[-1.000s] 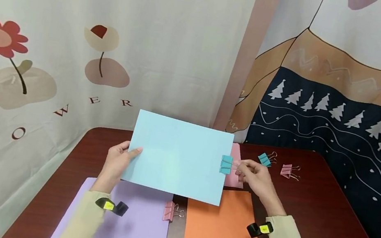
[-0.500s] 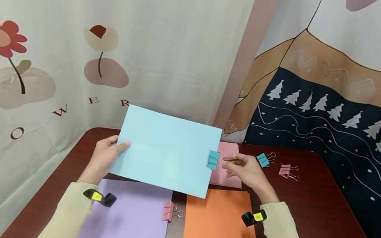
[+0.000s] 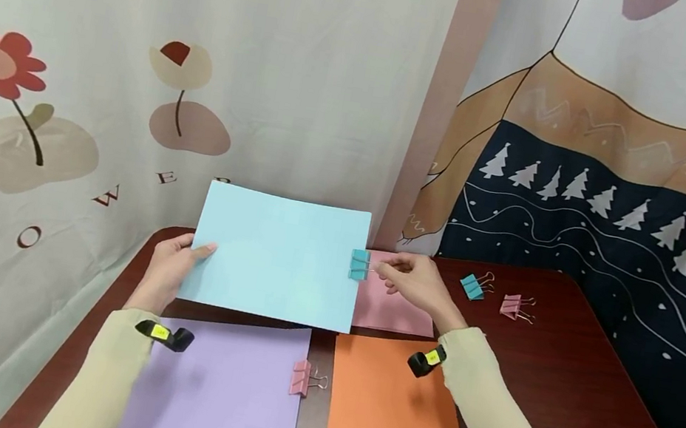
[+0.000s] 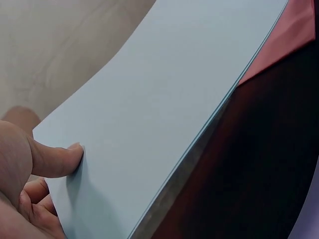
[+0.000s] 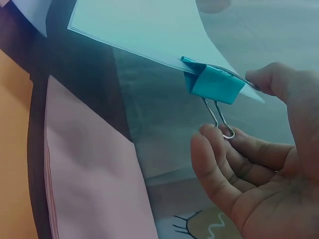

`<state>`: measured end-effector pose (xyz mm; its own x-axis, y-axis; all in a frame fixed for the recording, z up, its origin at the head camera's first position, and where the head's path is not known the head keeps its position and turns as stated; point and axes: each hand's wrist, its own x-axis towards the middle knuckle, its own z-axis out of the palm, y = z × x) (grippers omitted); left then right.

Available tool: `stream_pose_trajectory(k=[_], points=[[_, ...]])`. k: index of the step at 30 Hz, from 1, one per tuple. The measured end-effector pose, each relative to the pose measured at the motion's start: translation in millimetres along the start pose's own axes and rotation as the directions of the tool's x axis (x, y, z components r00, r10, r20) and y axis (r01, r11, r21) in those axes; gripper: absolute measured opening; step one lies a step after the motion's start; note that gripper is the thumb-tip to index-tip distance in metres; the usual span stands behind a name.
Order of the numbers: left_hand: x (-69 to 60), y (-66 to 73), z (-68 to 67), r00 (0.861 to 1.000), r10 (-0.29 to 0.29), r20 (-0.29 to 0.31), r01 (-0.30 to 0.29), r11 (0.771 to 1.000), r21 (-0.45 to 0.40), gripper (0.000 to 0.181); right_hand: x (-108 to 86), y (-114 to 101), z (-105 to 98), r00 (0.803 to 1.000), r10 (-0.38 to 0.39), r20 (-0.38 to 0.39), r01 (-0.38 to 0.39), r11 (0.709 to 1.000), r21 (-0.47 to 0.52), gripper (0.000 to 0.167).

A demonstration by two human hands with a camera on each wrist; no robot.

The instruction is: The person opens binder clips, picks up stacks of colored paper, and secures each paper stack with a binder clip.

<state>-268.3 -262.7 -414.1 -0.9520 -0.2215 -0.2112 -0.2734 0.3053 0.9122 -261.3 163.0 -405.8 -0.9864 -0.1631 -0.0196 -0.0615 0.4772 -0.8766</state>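
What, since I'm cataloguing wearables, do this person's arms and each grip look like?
The left sleeve and right sleeve are long and pale yellow-green. Both wrists carry gear: a left black device and right black device, each with a yellow label, its markings too small to read. The left grip and right grip show no gloves.

Your light-blue rectangular paper stack (image 3: 276,256) looks smooth with a faint sheen, your turquoise binder clip (image 5: 219,85) has a glossy body and shiny bare-metal wire handles (image 5: 210,111), your red-brown wood-look tabletop (image 3: 580,416) is smooth, and the pale printed cloth curtain (image 3: 309,89) hangs matt and softly creased.
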Motion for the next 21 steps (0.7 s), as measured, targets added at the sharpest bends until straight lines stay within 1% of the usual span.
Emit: stream_pose_trajectory(k=[5, 8, 14, 17, 21], points=[[12.1, -9.4, -9.4, 1.000, -0.022, 0.021, 0.022, 1.000, 0.011, 0.067, 14.3, -4.7, 10.3, 1.000, 0.025, 0.006, -0.025, 1.000, -0.011, 0.045], [18.2, -14.3, -14.3, 0.999, -0.035, 0.023, 0.034, 0.999, 0.026, 0.068, 21.8, -5.6, 17.7, 0.999, 0.050, 0.008, -0.050, 0.999, -0.017, 0.046], [29.5, -21.6, -21.7, 0.997, -0.073, 0.021, 0.072, 0.996, 0.050, 0.070, 36.9, -1.1, 31.5, 0.996, 0.085, 0.019, -0.085, 0.996, 0.012, 0.049], [34.6, -26.2, -24.2, 0.995, -0.090, 0.032, 0.087, 0.994, 0.063, 0.071, 44.2, 2.4, 38.6, 0.994, 0.111, 0.015, -0.111, 0.994, 0.019, 0.050], [40.5, -34.3, -30.4, 0.993, -0.112, 0.046, 0.108, 0.991, 0.082, 0.073, 54.4, 4.6, 49.6, 0.990, 0.136, 0.026, -0.137, 0.990, 0.039, 0.050]])
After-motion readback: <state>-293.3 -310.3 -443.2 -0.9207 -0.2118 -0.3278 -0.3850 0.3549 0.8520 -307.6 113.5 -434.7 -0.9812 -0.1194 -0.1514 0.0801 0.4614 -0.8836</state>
